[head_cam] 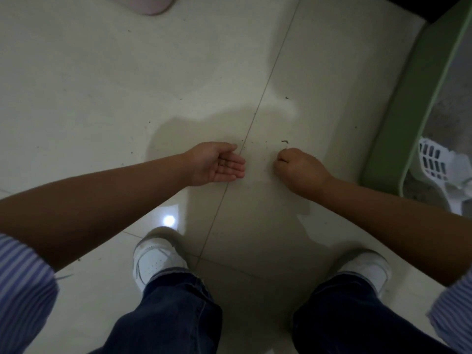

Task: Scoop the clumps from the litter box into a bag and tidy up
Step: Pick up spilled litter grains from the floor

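My left hand [217, 163] lies palm up just above the tiled floor, fingers relaxed, with a few small dark litter bits cupped in the palm. My right hand [297, 169] is knuckles up close to the floor, fingers curled together at the tips; whether it pinches a bit of litter is hidden. A dark litter crumb [285, 141] lies on the floor just beyond it. The green litter box [398, 118] stands at the right, holding grey litter. A white slotted scoop [434, 162] rests inside it.
Small dark specks are scattered over the pale floor tiles [127, 98] around a grout line. My two white shoes [155, 256] stand at the bottom. A pink object's corner [150, 3] shows at the top edge.
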`<state>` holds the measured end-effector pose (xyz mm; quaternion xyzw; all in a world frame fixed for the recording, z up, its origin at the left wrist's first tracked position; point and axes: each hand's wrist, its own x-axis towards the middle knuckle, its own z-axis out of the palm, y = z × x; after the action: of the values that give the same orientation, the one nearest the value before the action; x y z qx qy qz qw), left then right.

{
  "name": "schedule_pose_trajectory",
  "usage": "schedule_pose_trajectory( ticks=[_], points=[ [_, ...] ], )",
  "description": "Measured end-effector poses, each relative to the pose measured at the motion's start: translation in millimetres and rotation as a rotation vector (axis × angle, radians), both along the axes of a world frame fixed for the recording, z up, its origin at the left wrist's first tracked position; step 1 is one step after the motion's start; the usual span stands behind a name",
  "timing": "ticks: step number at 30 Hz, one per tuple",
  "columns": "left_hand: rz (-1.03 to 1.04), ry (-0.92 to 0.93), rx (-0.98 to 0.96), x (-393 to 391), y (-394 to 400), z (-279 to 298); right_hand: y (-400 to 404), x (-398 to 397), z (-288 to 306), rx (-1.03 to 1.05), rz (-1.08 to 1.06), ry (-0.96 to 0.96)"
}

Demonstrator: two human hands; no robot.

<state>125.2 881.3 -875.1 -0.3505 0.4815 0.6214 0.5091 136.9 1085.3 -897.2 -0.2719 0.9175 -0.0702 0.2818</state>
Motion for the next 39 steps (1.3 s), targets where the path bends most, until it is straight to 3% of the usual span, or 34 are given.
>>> schedule_pose_trajectory(
  ticks=[3, 4, 6, 7, 9, 13, 18, 21, 27, 30, 32, 36, 39],
  points=[
    [0.003, -0.005, 0.003, 1.5, 0.9, 0.3, -1.9, -0.9, 9.0, 0.104, 0.145, 0.014],
    [0.001, -0.008, 0.004, 2.0, 1.6, 0.6, 1.8, -2.6, 9.3, 0.124, 0.260, 0.103],
    [-0.002, -0.009, 0.004, 2.4, 2.1, 1.3, 4.3, -3.0, 5.3, 0.118, 0.199, 0.111],
    [-0.003, -0.008, 0.003, 2.6, 1.9, 1.6, 2.3, -1.6, 2.8, 0.077, 0.073, 0.016],
    [-0.002, -0.006, -0.002, 2.3, 1.3, 2.0, -7.4, -5.5, 17.6, 0.179, 0.141, -0.126],
    [0.009, -0.007, -0.014, 0.7, 1.0, 0.8, -5.4, -8.9, 12.8, 0.164, 0.214, -0.081],
    [0.044, -0.003, -0.007, -3.4, 1.1, 0.7, -8.8, -6.1, 3.1, 0.093, 0.287, 0.133],
    [0.054, 0.003, -0.014, -4.8, 0.6, 0.7, -10.4, -8.5, 6.4, 0.127, 0.293, 0.127],
    [0.093, 0.000, -0.015, -7.6, -0.6, -2.6, -24.6, -11.6, 16.5, 0.063, -0.049, -0.038],
    [0.168, -0.034, 0.024, -9.2, -0.2, -2.4, -26.3, -17.7, 19.9, -0.079, -0.560, -0.077],
    [0.206, -0.054, 0.048, -9.9, 1.0, -1.3, -32.8, -23.9, 29.9, -0.237, -0.698, -0.038],
    [0.257, -0.074, 0.127, -9.7, 4.9, 0.6, -58.5, -23.7, 63.1, -0.413, -0.421, -0.230],
    [0.236, -0.088, 0.142, -10.4, 4.5, 0.3, -56.6, -22.0, 62.6, -0.354, -0.284, -0.162]
  ],
)
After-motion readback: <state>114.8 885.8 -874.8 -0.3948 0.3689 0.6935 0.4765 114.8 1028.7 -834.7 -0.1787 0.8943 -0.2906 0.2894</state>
